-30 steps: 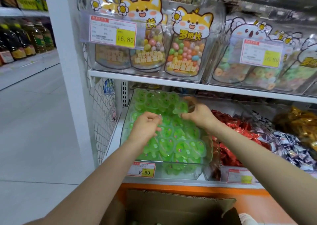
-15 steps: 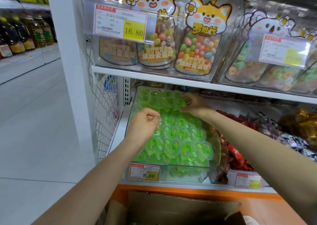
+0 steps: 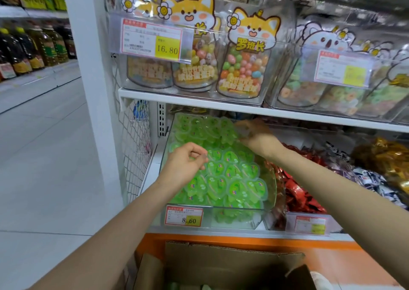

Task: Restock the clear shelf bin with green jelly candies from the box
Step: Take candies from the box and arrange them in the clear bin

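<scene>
The clear shelf bin (image 3: 273, 179) on the lower shelf is heaped with green jelly candies (image 3: 232, 179) in small heart-shaped cups. My left hand (image 3: 184, 164) hovers over the left middle of the pile, fingers curled, fingertips pinching the rim of one cup. Reaching to the back right of the bin under the upper shelf, my right hand (image 3: 254, 135) curls its fingers round a pale green jelly cup. The open cardboard box (image 3: 221, 261) stands on the floor below the shelf; its inside is mostly dark, with a few green shapes at the bottom edge.
A price tag reading 8.60 (image 3: 183, 217) hangs on the bin's front. Bins of red (image 3: 296, 192) and gold (image 3: 385, 157) wrapped sweets sit to the right. The upper shelf (image 3: 221, 104) holds clear candy pouches close above my right hand. A wire mesh panel (image 3: 135, 148) is at the left.
My right hand has moved from the middle of the pile to the back right of the bin. The left hand stayed over the left of the pile. The camera has moved closer.
</scene>
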A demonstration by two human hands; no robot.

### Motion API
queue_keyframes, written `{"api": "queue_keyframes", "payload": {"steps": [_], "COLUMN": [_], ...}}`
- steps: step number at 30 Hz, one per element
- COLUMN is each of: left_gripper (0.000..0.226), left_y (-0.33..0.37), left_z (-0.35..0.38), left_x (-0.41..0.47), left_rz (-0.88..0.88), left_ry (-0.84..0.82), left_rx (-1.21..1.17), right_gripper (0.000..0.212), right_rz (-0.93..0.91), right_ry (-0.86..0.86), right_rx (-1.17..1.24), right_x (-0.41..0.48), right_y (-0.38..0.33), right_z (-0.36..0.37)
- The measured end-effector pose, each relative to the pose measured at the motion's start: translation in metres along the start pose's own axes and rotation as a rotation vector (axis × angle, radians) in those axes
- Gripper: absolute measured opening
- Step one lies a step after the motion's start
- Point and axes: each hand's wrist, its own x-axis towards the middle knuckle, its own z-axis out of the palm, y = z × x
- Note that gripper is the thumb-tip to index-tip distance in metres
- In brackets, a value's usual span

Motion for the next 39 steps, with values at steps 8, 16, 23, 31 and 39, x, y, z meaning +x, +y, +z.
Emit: {"api": "queue_keyframes", "payload": {"steps": [8, 16, 23, 31, 39], "left_gripper": [0.015, 0.018, 0.06, 0.088, 0.089], "left_y": [-0.011, -0.148, -0.276, -0.338, -0.37], "left_z": [0.025, 0.087, 0.121, 0.137, 0.133], "left_x": [-0.072, -0.144, -0.18, -0.159, -0.162], "left_rz": [0.161, -0.182, -0.56, -0.619, -0.45], "left_ry": [-0.233, -0.529, -0.626, -0.84, -1.024], "left_rx": [0.133, 0.341, 0.687, 0.914, 1.058], "right_gripper": [0.038, 0.041, 0.067, 0.085, 0.078], "right_rz": [-0.223, -0.097, 0.155, 0.076, 0.119], "right_ry": [-0.028, -0.609, -0.913, -0.97, -1.076], "right_rx": [0.312, 0.258, 0.053, 0.007, -0.106], "right_x": [-0.152, -0.265, -0.299, -0.279, -0.288], "right_y": [-0.034, 0.026, 0.079, 0.091, 0.092], "right_z": [-0.027, 0.109, 0.235, 0.331, 0.377]}}
